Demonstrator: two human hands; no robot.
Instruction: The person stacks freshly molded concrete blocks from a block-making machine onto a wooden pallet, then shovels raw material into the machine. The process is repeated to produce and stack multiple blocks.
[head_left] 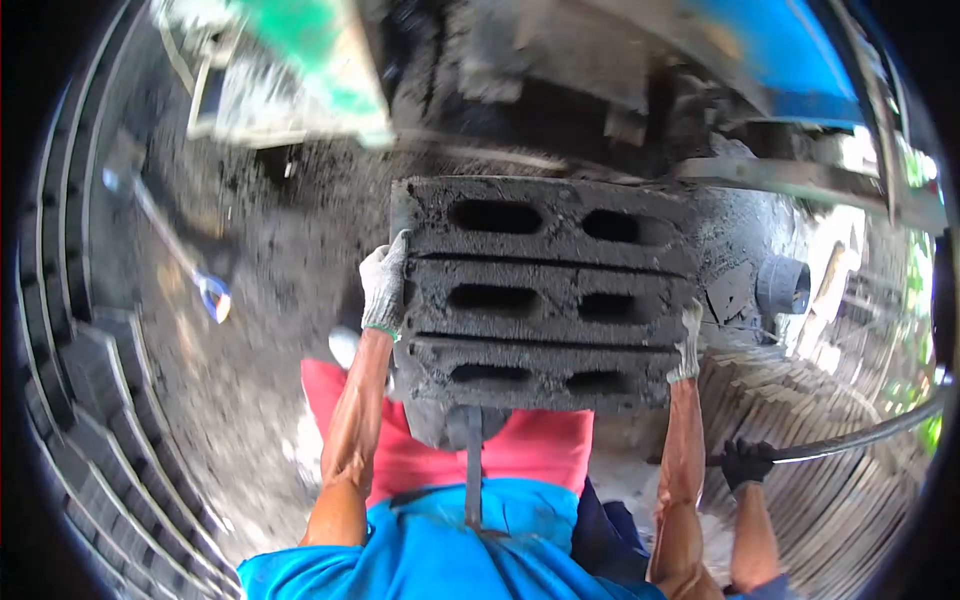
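Note:
I carry a flat load of three dark grey hollow blocks point(540, 300), side by side, each with two oval holes on top. My left hand point(383, 285), in a white glove, grips the load's left edge. My right hand point(688, 345), also in a white glove, grips its right edge. Both arms reach up from my blue shirt point(430, 560) at the bottom of the view. The underside of the load is hidden.
Rows of grey blocks point(90, 400) lie on the ground at left. A shovel point(205, 285) rests on dark gritty ground. A green and blue machine point(300, 60) stands ahead. Stacked boards point(820, 460) sit right; another person's black-gloved hand point(745, 462) holds a rod.

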